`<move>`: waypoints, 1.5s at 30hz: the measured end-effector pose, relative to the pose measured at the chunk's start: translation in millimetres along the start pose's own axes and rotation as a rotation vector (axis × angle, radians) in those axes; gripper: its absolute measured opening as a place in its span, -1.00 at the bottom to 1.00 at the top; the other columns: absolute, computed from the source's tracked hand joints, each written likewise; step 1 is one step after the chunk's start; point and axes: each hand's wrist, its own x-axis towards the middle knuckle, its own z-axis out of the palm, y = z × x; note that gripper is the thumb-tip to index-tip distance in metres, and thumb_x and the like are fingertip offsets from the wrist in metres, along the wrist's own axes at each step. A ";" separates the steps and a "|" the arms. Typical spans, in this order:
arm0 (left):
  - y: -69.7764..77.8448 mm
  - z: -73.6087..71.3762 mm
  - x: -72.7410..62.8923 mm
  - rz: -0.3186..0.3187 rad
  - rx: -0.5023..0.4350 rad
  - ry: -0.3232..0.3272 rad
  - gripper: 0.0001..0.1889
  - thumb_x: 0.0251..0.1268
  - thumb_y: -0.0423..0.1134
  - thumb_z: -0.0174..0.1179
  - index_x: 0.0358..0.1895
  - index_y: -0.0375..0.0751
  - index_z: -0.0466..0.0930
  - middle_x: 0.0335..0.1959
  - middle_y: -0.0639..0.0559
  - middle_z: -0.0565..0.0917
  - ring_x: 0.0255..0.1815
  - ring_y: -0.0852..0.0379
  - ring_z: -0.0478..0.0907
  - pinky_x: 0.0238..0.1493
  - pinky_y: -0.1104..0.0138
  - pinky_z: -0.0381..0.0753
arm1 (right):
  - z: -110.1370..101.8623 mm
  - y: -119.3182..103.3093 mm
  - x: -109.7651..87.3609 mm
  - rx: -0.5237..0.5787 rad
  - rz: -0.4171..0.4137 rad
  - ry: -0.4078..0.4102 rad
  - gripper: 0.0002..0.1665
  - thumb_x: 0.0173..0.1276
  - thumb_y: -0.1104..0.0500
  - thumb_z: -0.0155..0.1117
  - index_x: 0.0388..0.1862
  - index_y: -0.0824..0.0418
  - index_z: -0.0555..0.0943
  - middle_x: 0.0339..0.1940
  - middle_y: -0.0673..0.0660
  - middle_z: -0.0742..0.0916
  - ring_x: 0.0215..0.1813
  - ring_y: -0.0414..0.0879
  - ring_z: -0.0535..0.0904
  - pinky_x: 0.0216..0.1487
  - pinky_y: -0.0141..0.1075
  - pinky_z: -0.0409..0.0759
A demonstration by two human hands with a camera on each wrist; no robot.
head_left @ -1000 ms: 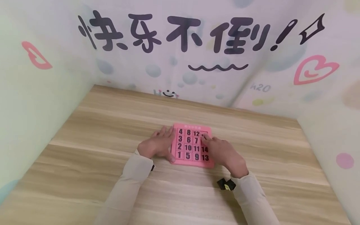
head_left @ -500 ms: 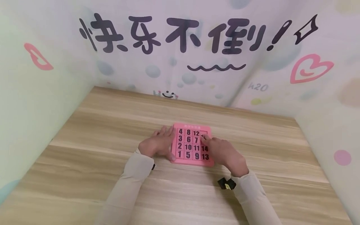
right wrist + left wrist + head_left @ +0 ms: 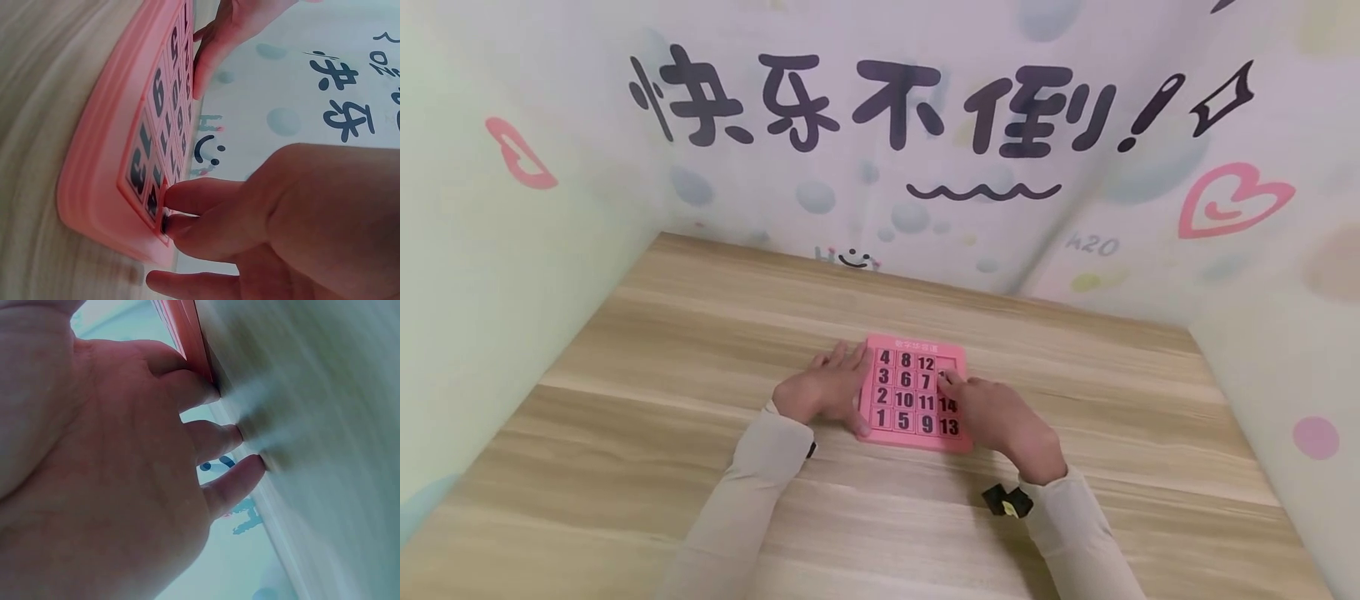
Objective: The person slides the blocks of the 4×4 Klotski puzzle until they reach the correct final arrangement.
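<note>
A pink number sliding puzzle [image 3: 916, 435] lies flat on the table, its black-numbered tiles in rows. My left hand [image 3: 823, 390] rests along its left side, thumb at the near left corner. In the left wrist view the left fingers [image 3: 234, 484] are extended, several tips on the tabletop beside the puzzle edge. My right hand [image 3: 1003, 417] lies over the right column, fingertips pressing on a tile that they mostly cover. The right wrist view has two right fingertips [image 3: 197, 194] on the tiles just past 14. The top right cell shows a bare slot [image 3: 947, 363].
The wood-grain table [image 3: 715, 333] meets a printed backdrop [image 3: 820, 200] behind and pale side walls. A black item with a yellow piece [image 3: 1007, 502] sits at the right wrist.
The right fingertips have moved slightly toward the near side along the right column, and the tile under them moved too, leaving the top right slot bare. The left hand stays in place.
</note>
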 end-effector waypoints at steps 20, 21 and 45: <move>0.4 -1.4 5.5 -0.017 0.002 -0.011 0.28 0.00 0.06 0.48 0.61 -0.21 -0.31 0.63 -0.07 -0.33 0.62 -0.14 -0.50 0.59 -0.02 -0.38 | -5.0 -1.3 -6.0 0.009 -0.007 0.002 -0.23 0.31 0.48 -0.02 0.51 0.13 0.32 0.24 0.35 0.61 -0.37 -0.06 0.39 -0.13 -0.16 0.54; 0.4 -1.5 5.5 -0.017 0.004 -0.012 0.28 0.00 0.07 0.48 0.61 -0.21 -0.31 0.63 -0.07 -0.33 0.62 -0.14 -0.49 0.59 -0.02 -0.38 | -5.2 -1.4 -6.4 0.009 -0.008 0.001 -0.24 0.32 0.48 -0.02 0.51 0.13 0.31 0.21 0.34 0.63 -0.36 -0.06 0.39 -0.13 -0.16 0.54; 1.2 0.2 3.2 -0.017 0.017 -0.007 0.29 -0.01 0.08 0.49 0.61 -0.23 -0.29 0.64 -0.09 -0.29 0.63 -0.16 -0.46 0.60 0.00 -0.34 | -5.9 3.9 -6.6 0.003 -0.031 0.063 -0.25 0.37 0.46 -0.13 0.53 0.09 0.30 0.51 0.19 0.40 0.35 0.29 0.47 0.30 0.19 0.45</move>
